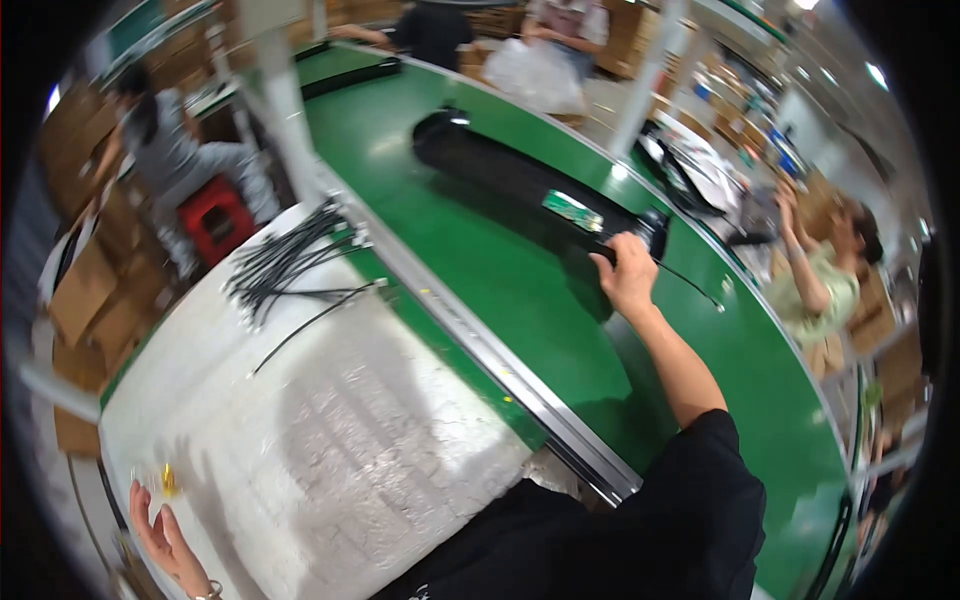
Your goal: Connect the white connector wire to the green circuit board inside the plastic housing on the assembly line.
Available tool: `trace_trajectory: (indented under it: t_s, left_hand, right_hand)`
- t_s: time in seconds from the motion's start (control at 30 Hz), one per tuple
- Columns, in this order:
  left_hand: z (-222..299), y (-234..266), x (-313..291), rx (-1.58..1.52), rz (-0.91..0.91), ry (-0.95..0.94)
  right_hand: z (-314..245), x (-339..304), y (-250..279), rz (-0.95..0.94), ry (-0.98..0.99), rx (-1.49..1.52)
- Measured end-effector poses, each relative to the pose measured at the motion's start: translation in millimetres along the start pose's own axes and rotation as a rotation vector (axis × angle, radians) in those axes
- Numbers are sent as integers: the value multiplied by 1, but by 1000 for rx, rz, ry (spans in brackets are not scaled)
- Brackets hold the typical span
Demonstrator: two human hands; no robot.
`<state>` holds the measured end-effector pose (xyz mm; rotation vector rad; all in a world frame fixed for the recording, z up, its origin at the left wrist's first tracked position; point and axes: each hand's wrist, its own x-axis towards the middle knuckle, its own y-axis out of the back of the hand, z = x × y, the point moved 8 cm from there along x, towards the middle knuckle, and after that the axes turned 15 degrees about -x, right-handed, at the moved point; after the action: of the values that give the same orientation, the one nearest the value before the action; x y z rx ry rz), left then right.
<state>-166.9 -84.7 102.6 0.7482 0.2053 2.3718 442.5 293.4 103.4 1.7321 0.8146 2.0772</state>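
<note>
Housing (pixel 520 175): long, black, lying on green belt (pixel 480 270); one end within reach.
Right hand (pixel 630 272): thumb and fingers pinching its nearer edge, probably to steady it.
Circuit board (pixel 573 211): at that end.
Loose cable (pixel 690 284): runs out beside the hand.
Left hand (pixel 165 540): open, grasping nothing, over white table (pixel 230 400).
Cable bundle (pixel 285 265): fanned beside belt, presumably for easy picking.
</note>
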Motion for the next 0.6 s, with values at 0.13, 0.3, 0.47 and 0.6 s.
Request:
trace_trajectory:
  t_s: [0.13,0.3,0.47,0.6]
  left_hand:
    - [-7,49,-47,138,114,117]
    - [-27,76,-64,68,320,272]
    - [-59,52,-21,-36,509,231]
    - [-86,51,-7,9,577,261]
  right_hand:
    - [-30,34,-86,-67,-87,-10]
    - [-107,146,-225,-161,-129,-8]
    - [-230,206,-165,291,201,508]
    - [-335,121,-47,76,415,989]
